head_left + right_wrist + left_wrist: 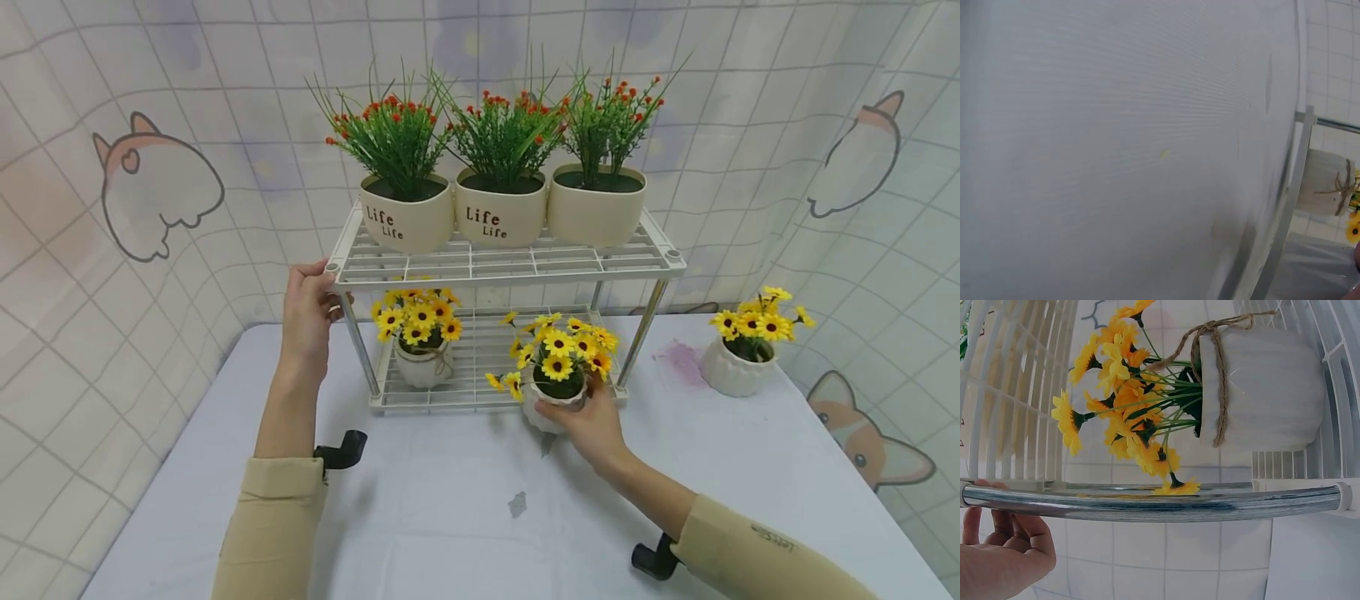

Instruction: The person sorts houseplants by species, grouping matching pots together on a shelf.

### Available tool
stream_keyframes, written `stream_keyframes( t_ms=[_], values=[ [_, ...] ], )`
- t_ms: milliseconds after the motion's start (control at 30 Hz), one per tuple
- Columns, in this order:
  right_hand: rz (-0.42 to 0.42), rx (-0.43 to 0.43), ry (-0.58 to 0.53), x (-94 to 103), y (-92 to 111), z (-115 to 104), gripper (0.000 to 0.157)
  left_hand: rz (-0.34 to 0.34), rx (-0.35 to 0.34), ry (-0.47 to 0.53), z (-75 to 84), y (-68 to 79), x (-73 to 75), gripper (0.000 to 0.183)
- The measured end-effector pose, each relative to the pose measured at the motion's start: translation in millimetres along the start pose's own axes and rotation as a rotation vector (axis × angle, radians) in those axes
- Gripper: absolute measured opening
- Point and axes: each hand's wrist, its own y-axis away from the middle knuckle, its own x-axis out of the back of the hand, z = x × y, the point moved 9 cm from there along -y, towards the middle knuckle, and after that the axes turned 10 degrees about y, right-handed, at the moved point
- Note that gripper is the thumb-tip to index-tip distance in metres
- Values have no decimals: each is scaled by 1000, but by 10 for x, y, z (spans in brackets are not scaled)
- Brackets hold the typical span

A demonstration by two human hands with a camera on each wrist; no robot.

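Observation:
My left hand (pixel 306 312) grips the top left front corner of a white two-tier wire rack (pixel 510 271). In the left wrist view its fingers curl beside the upper end of the silver post (pixel 1166 506). My right hand (pixel 596 429) holds a white pot of yellow flowers (pixel 542 408) by its sides, at the front edge of the lower shelf. The right wrist view shows this pot (pixel 1313 269) upright in space relative to the shelf, with only a bit of the hand. A similar twine-tied pot (pixel 423 367) stands at the left of the lower shelf.
Three cream pots (pixel 501 212) with green grass and small red flowers stand in a row on the top shelf. Another white pot of yellow flowers (pixel 738 371) sits on the white table (pixel 450 533) at the right. A patterned curtain (pixel 247 167) hangs behind.

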Motion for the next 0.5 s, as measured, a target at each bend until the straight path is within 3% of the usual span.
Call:
stream_keyframes(
  t_ms=[333, 500],
  values=[
    [41, 32, -48, -231, -191, -83, 97, -1, -3, -1, -3, 0, -4, 22],
    [51, 59, -16, -313, -287, -145, 94, 3, 1, -3, -10, -3, -5, 22]
  ],
)
